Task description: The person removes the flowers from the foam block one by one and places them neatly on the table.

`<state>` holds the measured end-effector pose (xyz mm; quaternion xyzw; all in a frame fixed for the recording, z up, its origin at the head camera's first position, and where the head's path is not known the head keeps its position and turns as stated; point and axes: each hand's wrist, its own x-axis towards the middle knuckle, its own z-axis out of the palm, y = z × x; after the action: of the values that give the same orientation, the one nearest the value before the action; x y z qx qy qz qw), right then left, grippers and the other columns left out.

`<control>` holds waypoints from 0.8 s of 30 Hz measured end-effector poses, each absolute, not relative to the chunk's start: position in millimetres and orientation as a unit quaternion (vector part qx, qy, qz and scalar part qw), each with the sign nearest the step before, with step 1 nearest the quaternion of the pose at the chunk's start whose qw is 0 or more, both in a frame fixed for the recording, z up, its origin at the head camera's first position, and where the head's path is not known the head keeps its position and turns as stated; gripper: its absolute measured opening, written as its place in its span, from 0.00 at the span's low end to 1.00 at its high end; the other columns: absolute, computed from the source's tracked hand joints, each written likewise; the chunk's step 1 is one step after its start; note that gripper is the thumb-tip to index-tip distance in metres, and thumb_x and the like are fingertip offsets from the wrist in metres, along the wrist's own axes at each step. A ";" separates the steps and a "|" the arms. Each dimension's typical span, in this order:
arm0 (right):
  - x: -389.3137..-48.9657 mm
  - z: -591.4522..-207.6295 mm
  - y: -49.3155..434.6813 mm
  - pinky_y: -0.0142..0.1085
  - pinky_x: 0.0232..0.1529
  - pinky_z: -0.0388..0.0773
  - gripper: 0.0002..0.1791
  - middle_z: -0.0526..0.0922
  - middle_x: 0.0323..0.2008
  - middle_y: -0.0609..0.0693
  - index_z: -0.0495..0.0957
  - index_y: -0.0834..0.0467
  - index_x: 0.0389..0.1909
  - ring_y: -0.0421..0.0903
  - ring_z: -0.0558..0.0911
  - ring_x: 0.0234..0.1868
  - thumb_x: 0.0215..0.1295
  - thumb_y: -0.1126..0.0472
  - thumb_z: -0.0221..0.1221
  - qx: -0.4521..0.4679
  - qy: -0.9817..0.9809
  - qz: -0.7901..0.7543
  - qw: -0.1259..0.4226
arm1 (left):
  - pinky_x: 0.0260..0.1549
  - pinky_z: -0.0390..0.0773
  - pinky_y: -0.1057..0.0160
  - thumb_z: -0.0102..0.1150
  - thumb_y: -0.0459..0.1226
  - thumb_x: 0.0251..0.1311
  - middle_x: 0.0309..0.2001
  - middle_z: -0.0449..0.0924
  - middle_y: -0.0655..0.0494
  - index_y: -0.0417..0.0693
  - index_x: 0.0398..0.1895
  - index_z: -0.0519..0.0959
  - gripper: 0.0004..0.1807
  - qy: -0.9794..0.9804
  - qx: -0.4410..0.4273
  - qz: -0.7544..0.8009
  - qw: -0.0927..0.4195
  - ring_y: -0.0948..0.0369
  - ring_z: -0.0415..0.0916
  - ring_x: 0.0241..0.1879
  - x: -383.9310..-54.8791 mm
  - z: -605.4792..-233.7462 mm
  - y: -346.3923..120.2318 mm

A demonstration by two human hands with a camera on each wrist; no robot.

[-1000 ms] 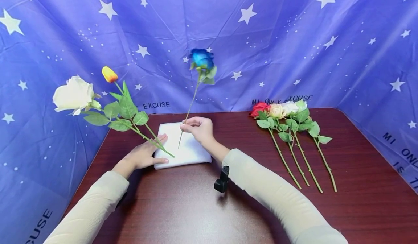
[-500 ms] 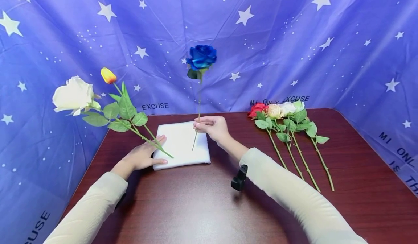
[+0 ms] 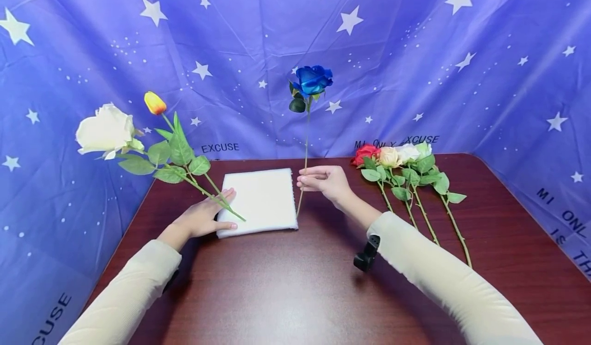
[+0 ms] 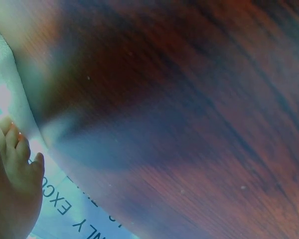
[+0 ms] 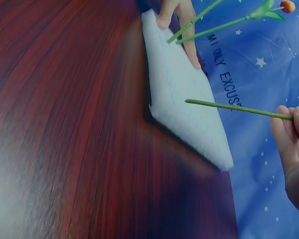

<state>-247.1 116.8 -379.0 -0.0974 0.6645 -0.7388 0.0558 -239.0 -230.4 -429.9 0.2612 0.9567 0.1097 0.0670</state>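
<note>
My left hand (image 3: 203, 218) lies on the left edge of a white foam block (image 3: 265, 199), fingers and thumb spread around two stems standing in it. One stem bears a white rose (image 3: 105, 130), the other a yellow-orange tulip (image 3: 154, 103); both lean left. Between thumb and fingertips, my right hand (image 3: 329, 183) pinches the stem of a blue rose (image 3: 313, 81), held nearly upright by the block's right edge. That stem's bare lower end (image 5: 209, 103) overlaps the foam in the right wrist view; whether it touches cannot be told. The left wrist view catches only part of the left hand (image 4: 20, 169).
Several roses, among them a red rose (image 3: 366, 155) and a peach rose (image 3: 390, 157), lie on the right of the dark wooden table (image 3: 258, 288), stems toward the front. A blue star-printed cloth (image 3: 240, 37) hangs behind and at both sides.
My right hand has moved right with the blue rose, from over the middle of the foam to its right edge. The rose stands more upright now. My left hand has stayed put.
</note>
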 end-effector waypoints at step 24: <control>-229.8 -398.4 196.7 0.38 0.41 0.85 0.25 0.89 0.31 0.51 0.65 0.83 0.58 0.41 0.88 0.31 0.61 0.76 0.57 -0.035 0.694 -0.701 0.159 | 0.71 0.57 0.43 0.57 0.63 0.55 0.77 0.49 0.48 0.48 0.76 0.51 0.52 0.956 0.265 0.104 0.068 0.47 0.50 0.75 -240.9 -430.8 -230.9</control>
<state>-229.8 196.7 -398.4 -0.0351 0.6939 -0.7015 0.1586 -240.9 -230.9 -430.8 0.2648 0.9562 0.1044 0.0678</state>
